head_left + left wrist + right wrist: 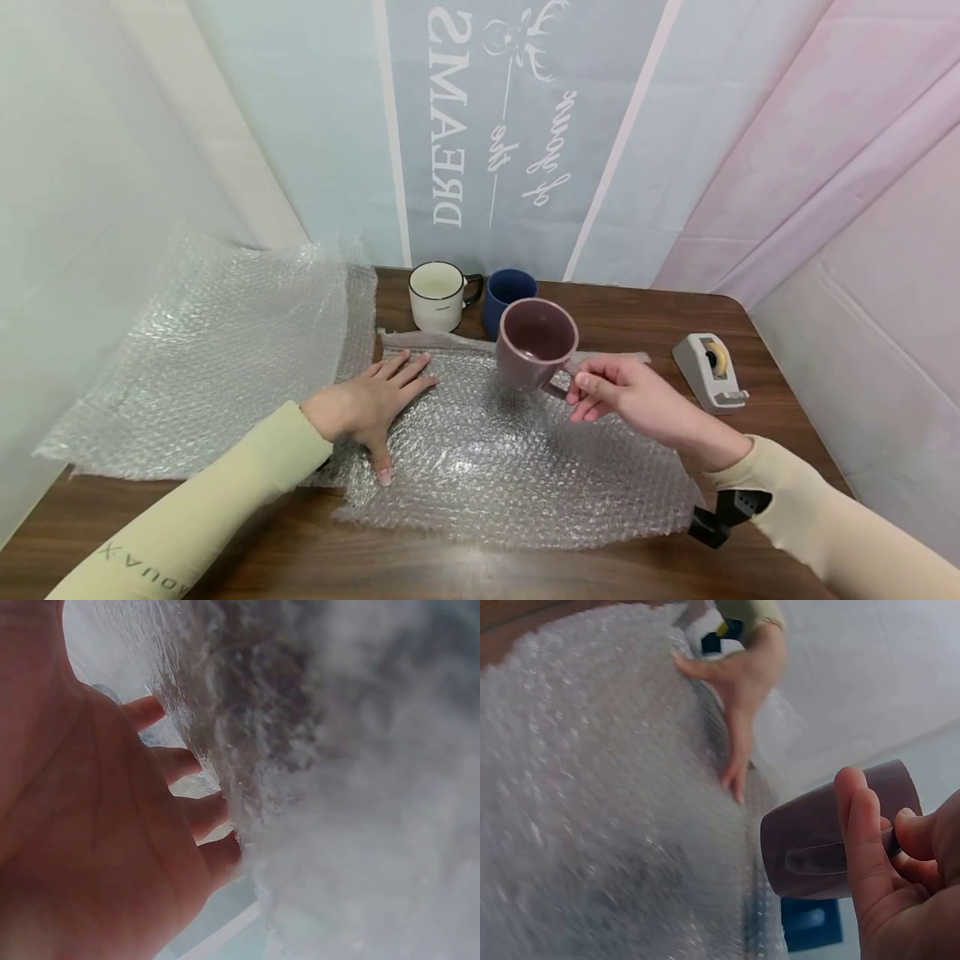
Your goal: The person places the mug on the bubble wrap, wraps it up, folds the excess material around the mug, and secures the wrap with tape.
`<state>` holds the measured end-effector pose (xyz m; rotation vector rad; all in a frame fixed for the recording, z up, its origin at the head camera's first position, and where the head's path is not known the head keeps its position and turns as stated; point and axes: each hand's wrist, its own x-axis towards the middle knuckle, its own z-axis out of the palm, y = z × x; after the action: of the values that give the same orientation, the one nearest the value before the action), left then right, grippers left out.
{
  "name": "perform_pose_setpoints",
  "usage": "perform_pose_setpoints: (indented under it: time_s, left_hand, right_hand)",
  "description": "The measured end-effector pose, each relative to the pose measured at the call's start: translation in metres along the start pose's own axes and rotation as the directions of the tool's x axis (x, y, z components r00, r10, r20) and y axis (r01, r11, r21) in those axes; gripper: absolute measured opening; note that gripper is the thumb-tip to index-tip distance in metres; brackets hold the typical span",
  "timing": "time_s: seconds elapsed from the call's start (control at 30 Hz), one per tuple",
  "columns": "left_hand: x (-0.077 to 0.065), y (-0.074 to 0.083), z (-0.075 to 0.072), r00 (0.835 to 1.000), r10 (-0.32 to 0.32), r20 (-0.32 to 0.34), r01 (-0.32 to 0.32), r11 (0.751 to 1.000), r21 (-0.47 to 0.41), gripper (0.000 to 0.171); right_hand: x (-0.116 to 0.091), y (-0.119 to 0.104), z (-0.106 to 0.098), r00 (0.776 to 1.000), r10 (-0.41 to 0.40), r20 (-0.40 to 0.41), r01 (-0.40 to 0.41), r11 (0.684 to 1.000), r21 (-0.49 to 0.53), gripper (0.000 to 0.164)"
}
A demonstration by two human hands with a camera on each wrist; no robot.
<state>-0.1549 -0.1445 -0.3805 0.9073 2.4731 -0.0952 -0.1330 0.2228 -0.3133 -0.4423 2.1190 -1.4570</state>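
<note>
A mauve mug (pixel 528 367) hangs over a sheet of bubble wrap (pixel 510 475), its mouth tilted up toward the head camera. My right hand (pixel 626 396) pinches the mug's handle between thumb and fingers, as the right wrist view also shows with the mug (pixel 810 859) side-on. Fingers spread, my left hand (pixel 375 408) lies flat on the left part of the bubble wrap. In the left wrist view the left palm (pixel 97 810) faces the camera, with the fingertips at the wrap's surface.
Behind the wrap stand a white mug (pixel 435 304) with a black rim and a blue mug (pixel 506 296). A second bubble wrap sheet (pixel 232 350) spreads at the left, partly up the wall. At the right sits a tape dispenser (pixel 712 372) on the wooden table (pixel 615 312).
</note>
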Motion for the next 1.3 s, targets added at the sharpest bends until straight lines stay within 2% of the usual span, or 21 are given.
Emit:
perform_pose_setpoints:
  time_s: [0.17,0.3,0.57,0.73,1.03,1.1,1.2,1.3]
  left_hand:
    - [0.000,-0.001,0.000,1.000,0.003,-0.009,-0.003,1.000,-0.010,0.152]
    - [0.000,-0.001,0.000,1.000,0.008,-0.012,-0.008,1.000,-0.012,0.152]
    - [0.000,0.001,-0.001,1.000,0.009,-0.014,-0.010,1.000,-0.016,0.151]
    - [-0.001,-0.001,-0.001,1.000,0.017,-0.014,-0.018,0.999,-0.042,0.151]
    - [-0.004,-0.005,0.000,0.996,0.070,-0.053,-0.073,0.995,-0.074,0.149]
    - [-0.005,-0.006,-0.001,0.995,0.078,-0.060,-0.084,0.992,-0.099,0.149]
    - [-0.008,-0.009,-0.005,0.994,0.084,-0.075,-0.094,0.984,-0.151,0.148]
    - [-0.010,-0.014,-0.009,0.990,0.067,-0.127,-0.088,0.981,-0.173,0.146]
  right_hand:
    - [-0.001,0.004,0.015,0.999,-0.005,0.047,0.005,1.000,-0.017,0.023]
    - [0.000,0.009,0.024,0.997,-0.011,0.080,0.010,1.000,0.007,0.022]
    - [0.001,0.025,0.028,0.990,-0.007,0.140,0.005,1.000,0.014,0.021]
    - [0.002,0.034,0.024,0.986,0.013,0.166,-0.004,0.998,-0.059,0.023]
    - [0.005,0.038,0.019,0.988,-0.023,0.152,0.049,0.984,-0.169,0.022]
    - [0.004,0.038,0.017,0.985,-0.056,0.162,0.091,0.972,-0.218,0.021]
    - [0.002,0.038,0.010,0.974,-0.115,0.194,0.175,0.928,-0.328,0.021]
    - [-0.001,0.040,0.003,0.959,-0.176,0.223,0.262,0.853,-0.452,0.023]
